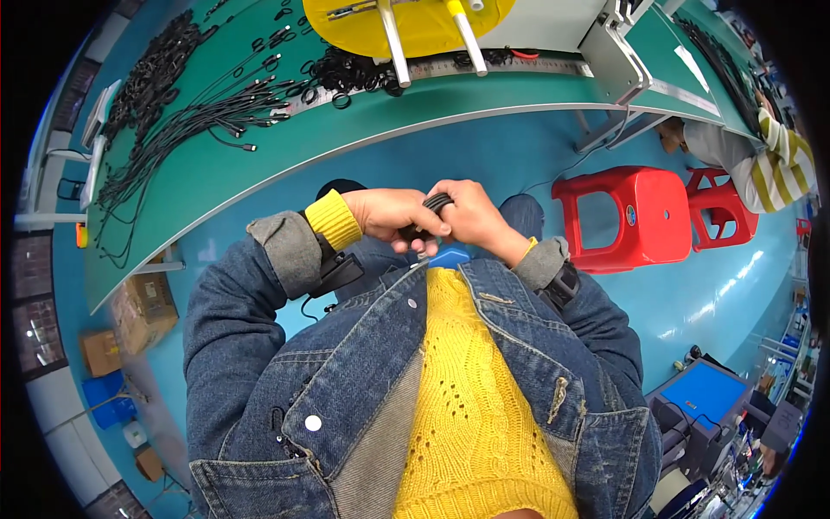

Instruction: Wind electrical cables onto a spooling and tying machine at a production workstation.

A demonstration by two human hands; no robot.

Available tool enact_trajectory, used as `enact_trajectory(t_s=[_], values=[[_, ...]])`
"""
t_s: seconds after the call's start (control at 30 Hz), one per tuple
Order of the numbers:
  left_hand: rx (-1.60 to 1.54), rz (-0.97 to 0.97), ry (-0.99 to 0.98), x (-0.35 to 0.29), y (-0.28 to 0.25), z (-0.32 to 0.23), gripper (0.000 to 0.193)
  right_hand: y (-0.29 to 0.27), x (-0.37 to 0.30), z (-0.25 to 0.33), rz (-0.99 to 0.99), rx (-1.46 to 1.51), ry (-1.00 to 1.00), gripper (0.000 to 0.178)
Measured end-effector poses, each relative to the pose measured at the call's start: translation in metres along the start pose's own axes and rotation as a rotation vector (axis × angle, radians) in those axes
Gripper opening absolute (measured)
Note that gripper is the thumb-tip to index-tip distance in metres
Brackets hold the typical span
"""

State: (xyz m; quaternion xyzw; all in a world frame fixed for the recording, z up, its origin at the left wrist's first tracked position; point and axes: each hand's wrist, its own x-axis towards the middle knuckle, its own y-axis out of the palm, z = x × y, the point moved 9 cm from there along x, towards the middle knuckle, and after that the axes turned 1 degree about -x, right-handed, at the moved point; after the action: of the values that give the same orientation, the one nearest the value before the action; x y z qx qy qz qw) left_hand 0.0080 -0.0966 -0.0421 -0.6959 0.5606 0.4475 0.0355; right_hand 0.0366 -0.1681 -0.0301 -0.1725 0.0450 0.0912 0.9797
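Observation:
A small coiled black cable (437, 204) is bunched between my two hands, held close in front of my body. My left hand (396, 215) grips it from the left, its fingers curled underneath. My right hand (471, 213) closes around it from the right, with the coil's loops showing at the top between the thumbs. The cable's ends are hidden by my fingers. On the green table (363, 127) ahead lies a bundle of loose black cables (186, 138), with a heap of small black coils (350, 71) to its right.
A yellow round plate with white legs (393, 39) stands on the table beside a metal ruler (545, 67). To the right are red stools (631, 216) and another person's striped sleeve (778, 173). Cardboard boxes (143, 311) sit at left; a blue-topped machine (702, 394) is at lower right.

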Motion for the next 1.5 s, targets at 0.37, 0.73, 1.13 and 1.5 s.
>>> enact_trajectory(t_s=[0.37, 0.73, 1.13, 1.5], values=[[0.043, -0.092, 0.086, 0.008, -0.007, 0.007, 0.014, -0.002, 0.000, 0.018, -0.127, -0.257, -0.349, 0.021], [-0.181, -0.256, 0.413, 0.000, -0.026, 0.002, 0.016, -0.118, 0.052, 0.059, -0.497, -0.512, -0.339, 0.028], [-0.264, -0.460, 0.583, -0.031, -0.044, -0.020, 0.013, -0.099, 0.098, 0.050, -0.613, -0.534, -0.424, 0.015], [-0.279, -0.633, 0.879, -0.046, -0.074, -0.095, 0.014, -0.118, 0.095, 0.057, -0.595, -0.597, -0.522, 0.017]])
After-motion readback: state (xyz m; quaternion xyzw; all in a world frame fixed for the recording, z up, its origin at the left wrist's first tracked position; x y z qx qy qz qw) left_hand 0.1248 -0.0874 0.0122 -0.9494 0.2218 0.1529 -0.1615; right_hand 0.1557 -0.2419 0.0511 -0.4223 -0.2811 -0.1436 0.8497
